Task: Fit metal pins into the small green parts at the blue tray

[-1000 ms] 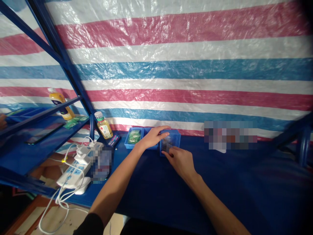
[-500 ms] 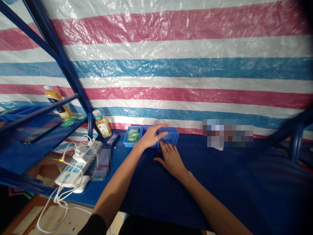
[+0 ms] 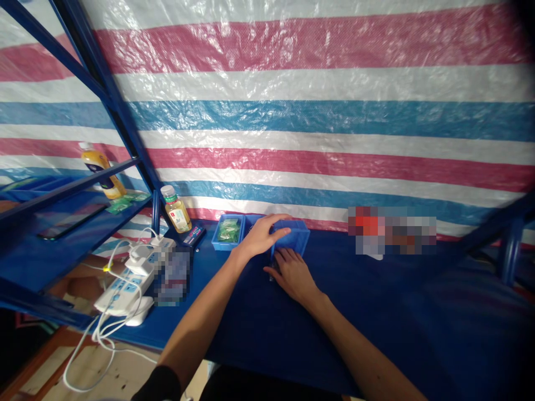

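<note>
A small blue bin (image 3: 297, 235) stands at the back of the blue table (image 3: 376, 312), against the striped tarp. My left hand (image 3: 259, 236) grips that bin's left rim, fingers over the top and thumb on the front. My right hand (image 3: 291, 273) lies flat on the table right in front of the bin, fingers stretched toward its front wall. A small dark thing shows at its thumb; I cannot make it out. Left of the held bin are two more blue bins, one (image 3: 228, 233) holding green packets.
A capped drink bottle (image 3: 176, 209) stands by the blue rack post (image 3: 125, 128). A white power strip with plugs and cables (image 3: 125, 284) lies at the table's left edge. On the left shelf sit a yellow bottle (image 3: 100, 174) and a phone (image 3: 71, 220).
My right hand came down out of the tilted bin and now lies flat on the table before it. The bin has settled upright. My left hand stays on its rim.
</note>
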A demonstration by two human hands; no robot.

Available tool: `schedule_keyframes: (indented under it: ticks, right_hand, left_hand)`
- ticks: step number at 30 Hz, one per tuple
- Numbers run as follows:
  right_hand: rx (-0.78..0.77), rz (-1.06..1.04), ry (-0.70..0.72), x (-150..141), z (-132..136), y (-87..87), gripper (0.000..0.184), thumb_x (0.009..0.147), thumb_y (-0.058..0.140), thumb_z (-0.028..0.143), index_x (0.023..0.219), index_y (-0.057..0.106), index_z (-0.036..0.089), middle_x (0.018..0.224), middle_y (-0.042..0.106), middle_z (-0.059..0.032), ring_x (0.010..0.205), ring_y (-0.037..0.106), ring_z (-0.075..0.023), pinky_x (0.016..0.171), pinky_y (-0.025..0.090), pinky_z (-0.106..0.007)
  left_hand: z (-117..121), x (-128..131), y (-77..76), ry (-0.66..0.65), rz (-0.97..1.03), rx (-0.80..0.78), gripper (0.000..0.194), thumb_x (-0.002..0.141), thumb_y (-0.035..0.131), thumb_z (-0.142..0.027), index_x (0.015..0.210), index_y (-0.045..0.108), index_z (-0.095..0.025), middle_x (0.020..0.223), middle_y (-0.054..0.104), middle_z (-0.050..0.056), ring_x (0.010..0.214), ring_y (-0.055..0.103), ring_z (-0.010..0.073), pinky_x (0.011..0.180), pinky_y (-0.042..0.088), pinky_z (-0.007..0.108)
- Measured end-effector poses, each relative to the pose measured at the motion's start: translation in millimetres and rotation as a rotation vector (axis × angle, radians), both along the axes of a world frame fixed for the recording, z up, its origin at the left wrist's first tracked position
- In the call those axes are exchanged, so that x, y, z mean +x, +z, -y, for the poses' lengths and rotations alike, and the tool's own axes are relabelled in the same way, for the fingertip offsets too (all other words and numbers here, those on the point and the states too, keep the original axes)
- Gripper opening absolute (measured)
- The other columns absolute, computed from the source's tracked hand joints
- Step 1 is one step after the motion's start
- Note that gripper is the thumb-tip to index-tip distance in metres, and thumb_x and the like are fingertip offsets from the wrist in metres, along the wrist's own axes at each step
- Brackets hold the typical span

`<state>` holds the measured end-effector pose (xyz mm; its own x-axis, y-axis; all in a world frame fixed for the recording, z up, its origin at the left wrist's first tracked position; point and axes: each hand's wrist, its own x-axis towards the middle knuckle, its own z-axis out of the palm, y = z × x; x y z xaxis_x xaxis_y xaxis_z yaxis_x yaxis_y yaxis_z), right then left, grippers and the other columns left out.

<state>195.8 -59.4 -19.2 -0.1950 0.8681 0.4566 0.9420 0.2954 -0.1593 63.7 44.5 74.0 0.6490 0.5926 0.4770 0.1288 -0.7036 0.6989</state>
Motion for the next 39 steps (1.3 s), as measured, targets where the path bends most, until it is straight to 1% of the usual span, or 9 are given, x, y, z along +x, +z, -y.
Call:
schedule_keyframes:
  ticks: [5,11,13,19,23,27,33,36,39]
  right_hand:
    - [-0.032,-0.047,0.003,5,3,12.5,0.040,0.102,0.055,0.057,0.095,0.071,0.021,0.098,0.072,-0.0107,0.100,0.066,-0.0294,0.087,0.051,-0.040]
    - [0.004,-0.081,-0.023,8,2,9.9,0.044,0.102,0.054,0.059,0.113,0.070,0.020,0.111,0.072,-0.0127,0.106,0.066,-0.0298,0.088,0.049,-0.039]
    - [0.019,-0.062,-0.021,8,1,9.4,0.044,0.101,0.056,0.060,0.110,0.071,0.020,0.111,0.072,-0.0127,0.107,0.065,-0.0307,0.089,0.048,-0.040]
    - [0.069,-0.150,-0.008,8,3,16.9,0.042,0.105,0.050,0.054,0.088,0.071,0.022,0.087,0.071,-0.0077,0.090,0.066,-0.0244,0.083,0.046,-0.036]
    - [0.114,-0.196,0.005,9,2,13.8,0.036,0.107,0.050,0.049,0.101,0.070,0.021,0.097,0.073,-0.0092,0.095,0.066,-0.0254,0.087,0.047,-0.037]
    - [0.097,-0.180,-0.013,17,-7,0.6,0.035,0.110,0.042,0.039,0.120,0.066,0.017,0.109,0.073,-0.0125,0.105,0.066,-0.0285,0.096,0.048,-0.042]
    - [0.114,-0.229,-0.007,37,-22,-13.7,0.030,0.108,0.040,0.024,0.119,0.067,0.017,0.114,0.073,-0.0122,0.115,0.065,-0.0260,0.121,0.034,-0.050]
    - [0.119,-0.215,-0.024,42,-23,-15.3,0.028,0.106,0.044,0.022,0.113,0.071,0.020,0.111,0.075,-0.0095,0.121,0.062,-0.0267,0.126,0.024,-0.056]
    - [0.112,-0.203,-0.068,41,-21,-13.3,0.030,0.106,0.044,0.023,0.119,0.071,0.023,0.113,0.075,-0.0086,0.127,0.059,-0.0285,0.125,0.016,-0.064]
  left_hand:
    - [-2,4,-2.7,0.005,-0.001,0.010,0.038,0.100,0.063,-0.039,0.133,0.068,-0.022,0.135,0.069,0.010,0.123,0.065,0.0247,0.104,0.052,0.035]
    - [-20,17,-5.1,0.006,-0.027,0.075,0.032,0.102,0.059,-0.038,0.125,0.074,-0.020,0.125,0.073,0.010,0.119,0.066,0.0233,0.110,0.047,0.036]
    - [-31,21,-7.8,0.005,-0.037,0.105,0.032,0.104,0.056,-0.038,0.123,0.075,-0.020,0.124,0.073,0.009,0.119,0.065,0.0232,0.110,0.046,0.035]
    - [-65,32,-18.9,0.030,-0.107,0.170,0.036,0.106,0.051,-0.041,0.110,0.078,-0.016,0.113,0.077,0.009,0.105,0.067,0.0223,0.099,0.048,0.032]
    - [-84,45,-26.2,0.078,-0.223,0.194,0.046,0.108,0.043,-0.043,0.099,0.078,-0.016,0.101,0.078,0.009,0.090,0.068,0.0209,0.089,0.050,0.030]
    - [-96,62,-30.3,0.136,-0.295,0.202,0.043,0.106,0.048,-0.045,0.104,0.079,-0.016,0.103,0.078,0.012,0.086,0.069,0.0216,0.088,0.052,0.031]
    - [-85,60,-28.4,0.126,-0.273,0.223,0.040,0.105,0.050,-0.047,0.124,0.074,-0.020,0.122,0.074,0.012,0.106,0.069,0.0226,0.104,0.050,0.035]
    - [-68,38,-23.9,0.167,-0.228,0.291,0.041,0.106,0.048,-0.046,0.130,0.070,-0.021,0.129,0.070,0.012,0.116,0.064,0.0219,0.111,0.047,0.037]
    - [-44,4,-19.6,0.221,-0.268,0.390,0.037,0.107,0.047,-0.041,0.130,0.069,-0.022,0.129,0.066,0.011,0.121,0.060,0.0222,0.113,0.045,0.039]
